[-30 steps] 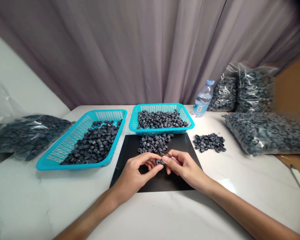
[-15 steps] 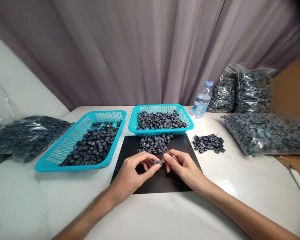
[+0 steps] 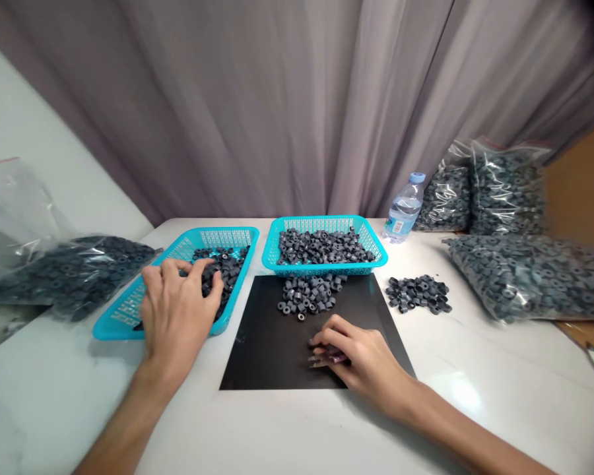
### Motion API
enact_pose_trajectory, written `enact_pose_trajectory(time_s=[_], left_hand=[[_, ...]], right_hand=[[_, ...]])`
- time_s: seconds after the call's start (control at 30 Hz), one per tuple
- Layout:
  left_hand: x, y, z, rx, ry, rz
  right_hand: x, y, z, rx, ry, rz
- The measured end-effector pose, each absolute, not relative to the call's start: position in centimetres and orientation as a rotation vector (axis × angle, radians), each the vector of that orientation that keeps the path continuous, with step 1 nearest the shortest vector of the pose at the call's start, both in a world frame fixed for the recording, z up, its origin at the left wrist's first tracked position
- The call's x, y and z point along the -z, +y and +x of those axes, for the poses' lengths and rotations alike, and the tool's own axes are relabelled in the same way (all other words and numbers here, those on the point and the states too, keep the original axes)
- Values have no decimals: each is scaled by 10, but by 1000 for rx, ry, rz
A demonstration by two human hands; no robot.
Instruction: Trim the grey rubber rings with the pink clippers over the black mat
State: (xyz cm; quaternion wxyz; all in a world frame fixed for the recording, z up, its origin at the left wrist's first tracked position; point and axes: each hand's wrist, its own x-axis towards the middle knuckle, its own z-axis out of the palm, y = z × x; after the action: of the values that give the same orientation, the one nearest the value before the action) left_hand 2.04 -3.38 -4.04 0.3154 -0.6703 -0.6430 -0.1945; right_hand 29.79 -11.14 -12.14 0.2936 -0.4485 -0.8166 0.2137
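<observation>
My left hand [image 3: 178, 310] is over the left blue basket [image 3: 225, 323], its fingers spread and bent down towards the small dark grey ring-shaped pieces [image 3: 228, 267]. Its fingertips are partly hidden, and I see nothing held there. Over the black mat [image 3: 262, 349], my right hand [image 3: 361, 356] is closed around a pair of tweezers [image 3: 324, 359] with metal tips pointing left. A loose pile of the same grey pieces [image 3: 309, 293] lies on the mat's far part, just beyond my right hand.
A second blue basket [image 3: 327, 269] of grey pieces stands behind the mat. To the right lie a small heap [image 3: 418, 293] and a water bottle [image 3: 404, 208]. Filled plastic bags [image 3: 534, 277] rest at the right, another bag [image 3: 94, 270] at the left. A curtain [image 3: 277, 105] hangs behind.
My left hand has left the mat, where it pinched a grey piece, and moved left over the left basket. My right hand has shifted slightly nearer, still with the tweezers.
</observation>
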Motion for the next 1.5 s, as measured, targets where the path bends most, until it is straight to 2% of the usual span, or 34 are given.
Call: enact_pose_trajectory(time_s=[0.1,0.2,0.4,0.6,0.87,1.5], left_hand=[[43,-36,29,650,-1516,-1809],[48,-43,47,843,-1222,-2098],[69,-71,81,1061,-780,-2629],[88,-83,95,1180,-952,-2860],[97,-85,102,1354,-1051,-2973],[95,-79,98,1265,-1087,-3004]], right_hand=[[122,-110,297,-539,-2172,-1198],[119,-108,297,-655,-2054,-1175],[113,-103,297,-1258,-1429,-1065],[106,-103,297,-1536,-1248,-951],[107,-101,296,-1522,-1291,-964],[122,-99,295,-1394,-1331,-1050]])
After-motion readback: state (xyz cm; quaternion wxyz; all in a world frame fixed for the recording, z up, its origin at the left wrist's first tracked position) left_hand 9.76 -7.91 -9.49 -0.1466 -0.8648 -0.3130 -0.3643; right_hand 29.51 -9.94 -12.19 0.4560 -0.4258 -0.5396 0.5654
